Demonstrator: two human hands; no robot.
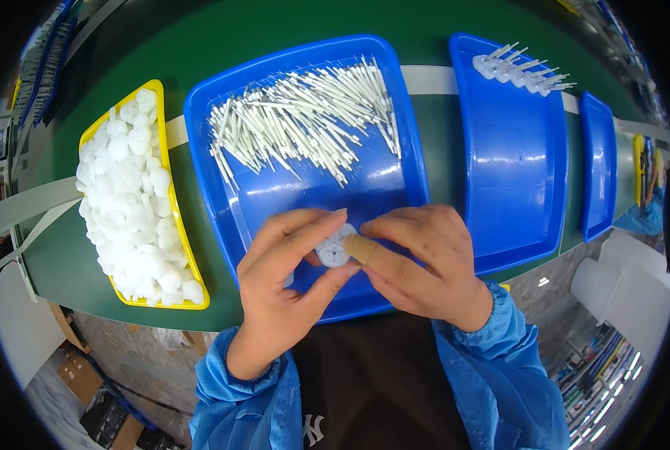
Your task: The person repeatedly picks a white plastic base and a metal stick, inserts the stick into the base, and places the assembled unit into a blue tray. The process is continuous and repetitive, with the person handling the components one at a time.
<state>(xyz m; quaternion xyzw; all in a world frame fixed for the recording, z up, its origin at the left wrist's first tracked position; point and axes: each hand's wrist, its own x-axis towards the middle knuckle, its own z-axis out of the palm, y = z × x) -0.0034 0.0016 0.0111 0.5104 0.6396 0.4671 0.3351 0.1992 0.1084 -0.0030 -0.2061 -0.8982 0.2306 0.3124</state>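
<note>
Between both hands (pixel 350 262), white round piece (pixel 333 251).

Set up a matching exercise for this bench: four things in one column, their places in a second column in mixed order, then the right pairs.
Things:
1. loose white sticks
2. white puffs
3. assembled stick pieces
4. small white round part

Places:
A. pinched between left hand and right hand
B. far corner of the right blue tray
C. yellow tray at the left
D. middle blue tray

Pairs: 1-D, 2-C, 3-B, 4-A
</note>
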